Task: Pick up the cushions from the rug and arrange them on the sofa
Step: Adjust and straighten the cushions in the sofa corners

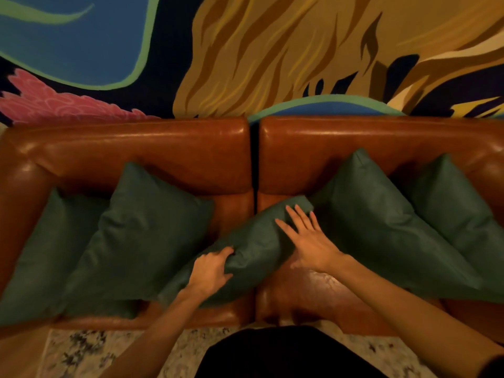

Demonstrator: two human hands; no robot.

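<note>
A brown leather sofa [191, 148] fills the middle of the head view. Several dark green cushions stand on its seat. Two lean at the left [141, 230] [46, 246] and two lean at the right [376, 219] [458, 203]. A fifth green cushion [253, 249] lies tilted across the middle gap. My left hand [211, 270] grips its lower edge, fingers curled into the fabric. My right hand [308, 238] presses flat on its upper right side with fingers straight.
A pale patterned rug [81, 353] shows along the bottom edge in front of the sofa. A painted wall with blue, pink and ochre shapes [272, 50] rises behind the backrest. My dark clothing [272, 353] covers the bottom centre.
</note>
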